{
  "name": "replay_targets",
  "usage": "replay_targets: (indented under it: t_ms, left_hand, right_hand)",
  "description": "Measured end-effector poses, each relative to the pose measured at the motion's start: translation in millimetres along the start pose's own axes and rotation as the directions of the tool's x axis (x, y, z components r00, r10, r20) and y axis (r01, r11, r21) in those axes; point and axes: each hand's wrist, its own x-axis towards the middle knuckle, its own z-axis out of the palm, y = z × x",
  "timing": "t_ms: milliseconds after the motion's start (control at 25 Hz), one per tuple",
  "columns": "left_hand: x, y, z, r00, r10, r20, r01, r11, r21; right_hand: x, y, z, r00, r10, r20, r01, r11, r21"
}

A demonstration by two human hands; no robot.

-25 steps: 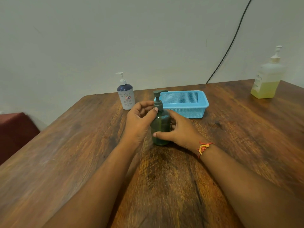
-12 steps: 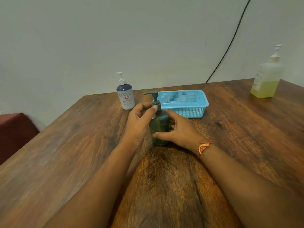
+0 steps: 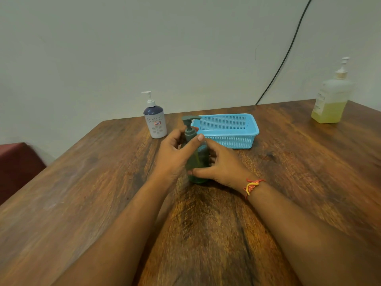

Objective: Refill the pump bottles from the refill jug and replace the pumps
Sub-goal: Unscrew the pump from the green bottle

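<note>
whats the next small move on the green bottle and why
Probably twist the pump collar with the left hand to unscrew it. The pump is seated on the green bottle, which stands upright on the table. The left thumb and fingers pinch the collar, and the right hand wraps the body to brace it.

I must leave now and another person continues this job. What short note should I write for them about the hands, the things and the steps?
Left hand: fingers and thumb pinch the collar of the green pump.
Right hand: grips the green bottle, which stands upright on the table.
Things: white pump bottle to the left of the blue basket; refill jug, part full of yellow liquid, at the far right corner.
Done: nothing certain; every pump sits on its bottle.
Left: probably unscrew both pumps, pour from the jug, screw the pumps back.
</note>
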Motion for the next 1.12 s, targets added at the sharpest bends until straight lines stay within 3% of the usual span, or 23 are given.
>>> replay_targets:
  t_ms: [320, 680, 1120]
  left_hand:
    - [1.2, -0.3, -1.7, 0.997, 0.008, -0.073, -0.009, 1.0, -0.002]
    - [-1.2, 0.4, -2.3, 0.999, 0.034, -0.037, -0.032, 0.998, 0.049]
    - [0.5, 3.7, -0.3, 0.973, 0.109, -0.203, -0.089, 0.991, 0.104]
  right_hand:
    - [-0.5, -2.7, 1.9, 1.0, -0.006, -0.013, 0.006, 1.0, -0.01]
    - [1.2, 0.0, 1.3, 1.0, 0.004, -0.012, -0.004, 1.0, 0.024]
    - [2.1, 0.2, 1.8, 1.0, 0.009, -0.017, -0.009, 1.0, -0.015]
